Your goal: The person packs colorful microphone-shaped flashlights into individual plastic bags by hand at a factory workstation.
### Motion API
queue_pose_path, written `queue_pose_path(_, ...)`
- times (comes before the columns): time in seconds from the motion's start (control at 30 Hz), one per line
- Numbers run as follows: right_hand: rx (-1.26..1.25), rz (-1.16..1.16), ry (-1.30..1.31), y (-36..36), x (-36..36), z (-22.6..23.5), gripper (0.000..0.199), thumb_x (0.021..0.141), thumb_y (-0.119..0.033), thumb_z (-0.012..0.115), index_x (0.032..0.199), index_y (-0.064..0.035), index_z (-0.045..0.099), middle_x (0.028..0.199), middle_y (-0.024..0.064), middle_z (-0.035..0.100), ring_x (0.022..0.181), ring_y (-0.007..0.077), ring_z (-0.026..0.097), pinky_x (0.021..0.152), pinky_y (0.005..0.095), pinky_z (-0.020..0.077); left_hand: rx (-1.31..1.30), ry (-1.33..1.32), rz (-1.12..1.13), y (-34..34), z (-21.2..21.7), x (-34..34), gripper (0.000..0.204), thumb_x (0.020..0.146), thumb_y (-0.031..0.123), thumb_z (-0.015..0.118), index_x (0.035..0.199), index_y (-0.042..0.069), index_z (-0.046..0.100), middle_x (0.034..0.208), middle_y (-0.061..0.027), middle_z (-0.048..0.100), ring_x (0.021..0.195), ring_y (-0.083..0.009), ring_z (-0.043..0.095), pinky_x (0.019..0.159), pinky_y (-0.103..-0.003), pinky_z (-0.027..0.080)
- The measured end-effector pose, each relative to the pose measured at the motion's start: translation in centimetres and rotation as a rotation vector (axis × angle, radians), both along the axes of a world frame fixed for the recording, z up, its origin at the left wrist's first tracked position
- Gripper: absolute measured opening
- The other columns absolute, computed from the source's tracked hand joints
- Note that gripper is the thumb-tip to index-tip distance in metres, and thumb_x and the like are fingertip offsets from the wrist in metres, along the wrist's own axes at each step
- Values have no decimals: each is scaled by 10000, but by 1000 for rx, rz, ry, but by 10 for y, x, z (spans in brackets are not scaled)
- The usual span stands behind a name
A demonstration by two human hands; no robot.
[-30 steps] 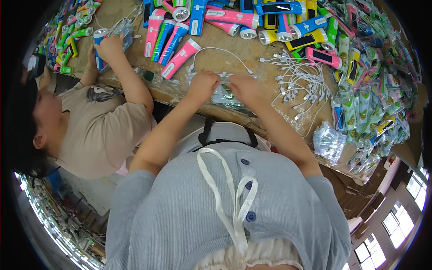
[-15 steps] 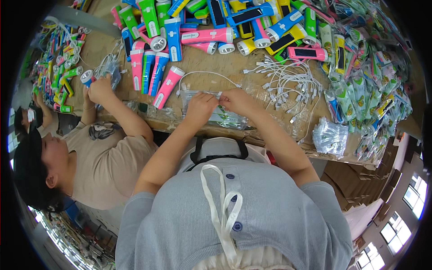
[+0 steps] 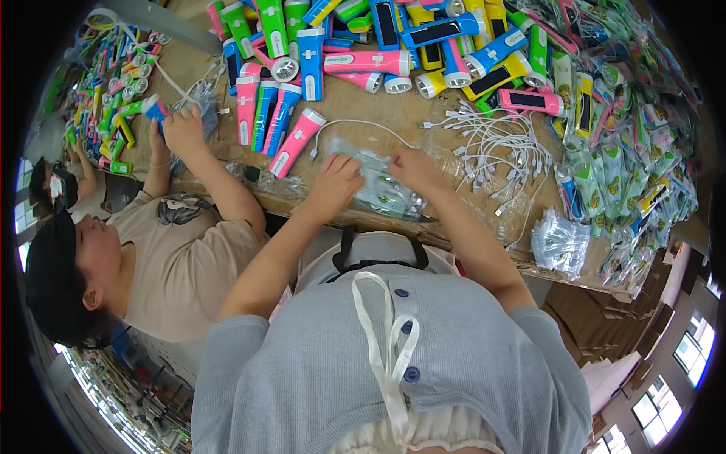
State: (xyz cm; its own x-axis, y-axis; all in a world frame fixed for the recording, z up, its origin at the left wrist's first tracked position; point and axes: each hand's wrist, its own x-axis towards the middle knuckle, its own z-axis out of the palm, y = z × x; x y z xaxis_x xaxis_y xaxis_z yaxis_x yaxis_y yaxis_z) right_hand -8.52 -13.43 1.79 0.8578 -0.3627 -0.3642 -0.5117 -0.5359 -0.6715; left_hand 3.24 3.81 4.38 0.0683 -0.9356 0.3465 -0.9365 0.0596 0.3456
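A stack of clear plastic bags (image 3: 387, 198) with green print lies at the table edge in front of me. My left hand (image 3: 336, 181) is closed, its fingers curled over the left side of a bag whose upper part is smeared by motion. My right hand (image 3: 416, 171) is closed in a pinch at the bag's upper right; the fingertips are partly hidden. Just beyond both hands a white charging cable (image 3: 363, 121) lies in a curve. Near my left hand rests a pink flashlight (image 3: 297, 144) with a white head.
Colourful flashlights (image 3: 367, 60) are heaped at the back. White cables (image 3: 503, 147) lie tangled to the right, with a bundle of clear bags (image 3: 560, 236) and a pile of bagged flashlights (image 3: 628, 144) beyond. At left a co-worker (image 3: 174, 250) holds a blue flashlight (image 3: 156, 108).
My hands have moved apart, the right one going rightward, and the bag between them has shifted and blurred. The whole view has moved slightly. The co-worker's flashlight has been raised.
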Motion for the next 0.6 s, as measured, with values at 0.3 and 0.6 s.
queue_pose_path(0.3, -356, 119, -94, 1, 91, 26, 177, 754, -186, 530, 850, -44, 573, 814, 160, 626, 782, 328, 609, 645, 435, 476, 309, 392, 368, 80, 0, -50, 113, 693, 171, 644, 682, 77, 583, 806, -71, 486, 822, -255, 484, 763, -377, 357)
queue_pose_path(0.6, -588, 268, 28, 2, 100, 56, 185, 830, -161, 499, 980, -52, 504, 841, 165, 622, 773, 300, 616, 655, 405, 486, 326, 372, 674, 30, 19, -35, 411, 681, 275, 671, 1026, 86, 551, 918, -140, 493, 804, -317, 542, 693, -412, 427)
